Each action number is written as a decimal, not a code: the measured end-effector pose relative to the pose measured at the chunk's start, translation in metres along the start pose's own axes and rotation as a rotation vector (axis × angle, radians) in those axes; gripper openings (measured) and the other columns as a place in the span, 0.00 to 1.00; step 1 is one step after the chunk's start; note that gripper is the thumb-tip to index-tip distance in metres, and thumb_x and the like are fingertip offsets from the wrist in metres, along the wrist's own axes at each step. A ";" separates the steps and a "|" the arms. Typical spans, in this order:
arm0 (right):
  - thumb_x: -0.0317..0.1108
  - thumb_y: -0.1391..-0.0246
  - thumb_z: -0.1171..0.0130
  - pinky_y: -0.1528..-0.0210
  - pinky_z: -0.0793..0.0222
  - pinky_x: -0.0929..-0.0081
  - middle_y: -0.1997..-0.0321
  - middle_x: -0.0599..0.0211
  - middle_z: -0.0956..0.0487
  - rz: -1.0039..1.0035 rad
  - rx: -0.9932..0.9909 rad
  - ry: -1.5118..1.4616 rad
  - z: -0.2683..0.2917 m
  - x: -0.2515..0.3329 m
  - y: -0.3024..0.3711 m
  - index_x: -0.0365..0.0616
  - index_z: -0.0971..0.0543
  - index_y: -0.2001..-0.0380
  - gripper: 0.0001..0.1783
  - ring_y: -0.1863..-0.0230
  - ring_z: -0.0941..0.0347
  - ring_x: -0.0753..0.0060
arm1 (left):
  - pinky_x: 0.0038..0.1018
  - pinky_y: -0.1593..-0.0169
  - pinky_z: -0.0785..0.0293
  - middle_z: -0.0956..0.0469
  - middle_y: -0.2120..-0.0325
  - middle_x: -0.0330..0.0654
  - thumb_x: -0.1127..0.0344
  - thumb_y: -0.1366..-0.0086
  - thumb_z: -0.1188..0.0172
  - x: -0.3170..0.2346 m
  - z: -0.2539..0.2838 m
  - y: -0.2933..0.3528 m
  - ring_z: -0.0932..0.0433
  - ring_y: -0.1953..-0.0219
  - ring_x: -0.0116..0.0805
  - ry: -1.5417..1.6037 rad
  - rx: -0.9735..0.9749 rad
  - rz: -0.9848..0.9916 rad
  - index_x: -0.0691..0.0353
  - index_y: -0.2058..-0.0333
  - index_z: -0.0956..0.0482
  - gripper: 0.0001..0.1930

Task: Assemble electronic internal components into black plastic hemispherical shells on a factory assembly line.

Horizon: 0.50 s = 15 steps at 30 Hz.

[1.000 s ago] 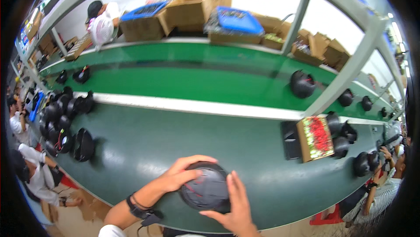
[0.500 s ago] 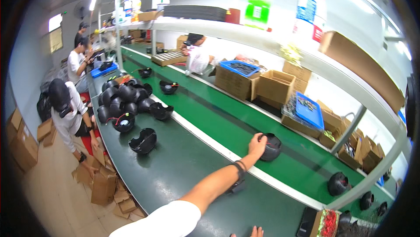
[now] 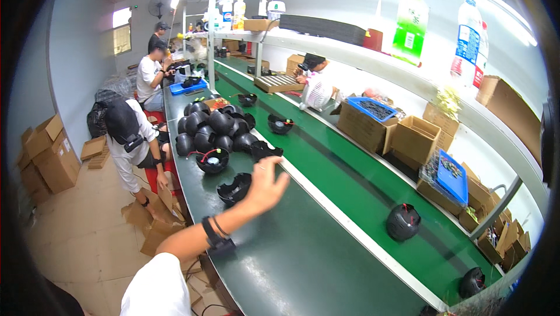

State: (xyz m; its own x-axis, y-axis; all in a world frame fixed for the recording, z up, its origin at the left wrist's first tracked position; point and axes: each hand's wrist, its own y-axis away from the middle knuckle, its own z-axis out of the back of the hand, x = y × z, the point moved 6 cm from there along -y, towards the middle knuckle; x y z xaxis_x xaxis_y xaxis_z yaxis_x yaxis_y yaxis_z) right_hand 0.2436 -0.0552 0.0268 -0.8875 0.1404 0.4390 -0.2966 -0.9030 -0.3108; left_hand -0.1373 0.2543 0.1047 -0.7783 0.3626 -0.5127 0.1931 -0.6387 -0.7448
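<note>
My left hand (image 3: 265,186) reaches over the dark green worktable, its fingers partly bent and apart, nothing seen in them. It hovers beside a black half-dome shell (image 3: 232,190) with a notched rim and partly covers it. Just past the fingertips lies another black shell (image 3: 265,150). To the left rests a black shell (image 3: 212,161) with a red wire and a pale round part inside. Farther back is a heap of black shells (image 3: 205,138). On the green conveyor belt, a rounder black housing (image 3: 403,222) stands by itself. My right hand is out of view.
A white rail (image 3: 344,228) divides the worktable from the belt. Another black housing (image 3: 472,283) sits nearer on the belt. Cartons (image 3: 413,139) and a blue tray (image 3: 451,176) line the far side under a white shelf (image 3: 373,59). A co-worker (image 3: 131,135) bends over cardboard at left.
My left hand has left the black housing on the belt and swung left to the shells on the table. My right hand has gone out of view. The view has turned left.
</note>
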 end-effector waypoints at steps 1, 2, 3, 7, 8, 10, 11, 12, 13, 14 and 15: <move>0.50 0.43 0.30 0.24 0.42 0.42 0.25 0.39 0.37 -0.021 0.057 0.015 -0.004 -0.001 0.002 0.38 0.39 0.26 0.49 0.26 0.40 0.34 | 0.49 0.40 0.31 0.26 0.47 0.58 0.62 0.39 0.34 0.041 0.016 -0.010 0.27 0.44 0.58 -0.070 -0.016 0.060 0.64 0.43 0.29 0.27; 0.50 0.43 0.30 0.24 0.42 0.42 0.25 0.39 0.37 -0.008 0.060 0.008 -0.004 0.002 0.003 0.38 0.39 0.26 0.49 0.26 0.40 0.34 | 0.50 0.40 0.30 0.26 0.48 0.58 0.62 0.39 0.34 0.083 0.025 -0.023 0.27 0.45 0.59 -0.097 -0.008 0.149 0.64 0.45 0.28 0.26; 0.51 0.43 0.30 0.24 0.41 0.43 0.26 0.40 0.35 0.013 0.061 0.014 -0.004 0.005 0.004 0.38 0.38 0.27 0.48 0.27 0.39 0.34 | 0.51 0.41 0.30 0.26 0.49 0.59 0.63 0.40 0.34 0.118 0.033 -0.035 0.27 0.45 0.59 -0.122 0.001 0.238 0.64 0.46 0.28 0.25; 0.52 0.41 0.32 0.26 0.40 0.45 0.30 0.40 0.30 0.022 0.009 0.093 0.003 0.009 -0.001 0.36 0.32 0.32 0.43 0.28 0.36 0.35 | 0.53 0.40 0.30 0.27 0.48 0.58 0.61 0.43 0.31 0.145 0.057 -0.074 0.28 0.44 0.61 -0.479 0.021 0.417 0.60 0.43 0.30 0.30; 0.53 0.40 0.32 0.26 0.39 0.45 0.31 0.40 0.29 0.038 0.004 0.100 0.004 0.011 -0.001 0.36 0.31 0.33 0.42 0.28 0.35 0.35 | 0.53 0.39 0.32 0.28 0.46 0.57 0.58 0.45 0.30 0.163 0.074 -0.072 0.30 0.41 0.60 -0.469 0.007 0.427 0.58 0.43 0.30 0.32; 0.53 0.39 0.32 0.27 0.38 0.46 0.32 0.41 0.27 0.060 -0.001 0.125 0.003 0.014 0.000 0.35 0.29 0.35 0.40 0.29 0.34 0.35 | 0.54 0.35 0.36 0.32 0.40 0.60 0.50 0.44 0.29 0.182 0.070 -0.069 0.35 0.36 0.63 -0.492 0.231 0.520 0.59 0.40 0.30 0.36; 0.53 0.39 0.32 0.27 0.38 0.46 0.32 0.41 0.27 0.057 -0.002 0.131 0.002 0.012 0.000 0.35 0.29 0.35 0.40 0.29 0.34 0.35 | 0.54 0.34 0.37 0.33 0.38 0.62 0.47 0.43 0.29 0.182 0.062 -0.065 0.36 0.35 0.64 -0.568 0.365 0.556 0.60 0.39 0.30 0.38; 0.54 0.39 0.33 0.27 0.39 0.46 0.32 0.42 0.27 0.055 -0.005 0.146 0.000 0.010 0.000 0.35 0.28 0.35 0.40 0.28 0.34 0.36 | 0.56 0.33 0.40 0.36 0.35 0.65 0.44 0.44 0.27 0.178 0.065 -0.063 0.38 0.34 0.65 -0.695 0.446 0.557 0.62 0.37 0.31 0.43; 0.55 0.39 0.33 0.26 0.39 0.46 0.32 0.43 0.27 0.055 -0.008 0.160 0.000 0.009 -0.001 0.35 0.28 0.35 0.40 0.28 0.35 0.36 | 0.56 0.32 0.41 0.37 0.34 0.66 0.42 0.45 0.27 0.183 0.073 -0.061 0.41 0.32 0.66 -0.780 0.394 0.502 0.65 0.35 0.33 0.46; 0.55 0.39 0.33 0.26 0.39 0.46 0.32 0.43 0.27 0.057 -0.005 0.158 0.001 0.010 -0.001 0.35 0.28 0.35 0.40 0.28 0.35 0.36 | 0.57 0.31 0.42 0.40 0.32 0.65 0.43 0.45 0.26 0.186 0.088 -0.056 0.42 0.31 0.66 -0.770 0.310 0.538 0.65 0.33 0.36 0.48; 0.55 0.39 0.33 0.26 0.40 0.47 0.32 0.43 0.27 0.030 -0.023 0.148 0.004 0.013 0.000 0.35 0.28 0.35 0.40 0.27 0.36 0.37 | 0.57 0.31 0.43 0.42 0.31 0.64 0.44 0.44 0.26 0.189 0.102 -0.052 0.43 0.30 0.66 -0.756 0.228 0.568 0.64 0.31 0.39 0.50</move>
State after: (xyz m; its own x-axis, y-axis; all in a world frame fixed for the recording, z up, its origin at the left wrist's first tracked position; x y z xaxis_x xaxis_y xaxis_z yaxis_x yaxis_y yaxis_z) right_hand 0.2339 -0.0550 0.0356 -0.9378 0.1735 0.3006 -0.2757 -0.8985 -0.3416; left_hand -0.3548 0.2867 0.0900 -0.7988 -0.5208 -0.3012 0.5997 -0.7291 -0.3298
